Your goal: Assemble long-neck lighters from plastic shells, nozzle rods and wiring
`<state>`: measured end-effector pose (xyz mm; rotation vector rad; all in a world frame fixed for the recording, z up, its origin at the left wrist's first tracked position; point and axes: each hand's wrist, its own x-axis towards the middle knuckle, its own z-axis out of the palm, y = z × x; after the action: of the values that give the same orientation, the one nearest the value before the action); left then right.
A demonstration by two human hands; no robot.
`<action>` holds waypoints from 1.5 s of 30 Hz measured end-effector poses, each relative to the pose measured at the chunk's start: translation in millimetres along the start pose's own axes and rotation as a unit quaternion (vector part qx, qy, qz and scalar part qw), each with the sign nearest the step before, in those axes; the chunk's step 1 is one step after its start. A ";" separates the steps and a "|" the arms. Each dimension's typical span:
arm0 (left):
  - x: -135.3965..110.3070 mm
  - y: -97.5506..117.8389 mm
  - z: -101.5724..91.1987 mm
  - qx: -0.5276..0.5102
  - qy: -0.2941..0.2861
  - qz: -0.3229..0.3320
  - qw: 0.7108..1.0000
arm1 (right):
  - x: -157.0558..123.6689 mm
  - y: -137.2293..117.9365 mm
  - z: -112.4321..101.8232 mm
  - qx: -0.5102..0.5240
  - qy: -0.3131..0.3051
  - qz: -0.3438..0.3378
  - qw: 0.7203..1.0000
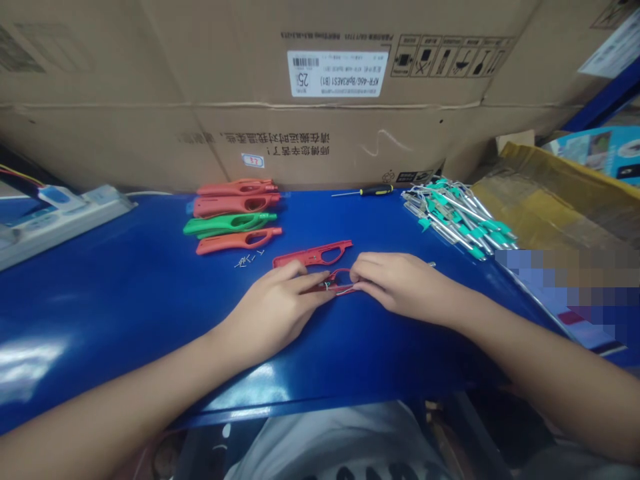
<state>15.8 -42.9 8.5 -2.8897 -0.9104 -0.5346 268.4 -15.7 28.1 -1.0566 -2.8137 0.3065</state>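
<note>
Both my hands rest on the blue table [125, 293] and meet over a red plastic handle shell [341, 280] with thin wires in it. My left hand [280, 303] lies over the shell's left end, fingers pressed down on it. My right hand [395, 283] pinches the shell's right end and the wires with closed fingertips. A second red handle shell [315, 254] lies just behind them, untouched. Most of the held shell is hidden under my fingers.
A stack of red and green handle shells [233, 215] lies at the back left, small screws [249, 259] beside it. A screwdriver [367, 191] and a pile of green-collared metal rods [457, 215] sit back right. Cardboard boxes [300, 100] wall the rear; a power strip [60, 213] sits left.
</note>
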 end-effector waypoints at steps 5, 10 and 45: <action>0.9 1.2 -1.2 0.017 -0.009 0.005 1.000 | 0.0 2.2 1.5 0.014 0.008 -0.001 1.000; 1.7 1.9 -2.7 0.023 -0.006 0.007 1.000 | 0.6 2.0 1.8 -0.020 0.000 -0.001 1.000; -4.9 -1.6 1.1 -0.097 0.019 0.001 0.995 | 6.8 0.0 11.1 0.089 0.061 0.049 0.993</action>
<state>11.5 -44.1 5.7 -3.0391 -0.8971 -0.7132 261.3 -12.8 17.6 -1.1346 -2.5768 0.4742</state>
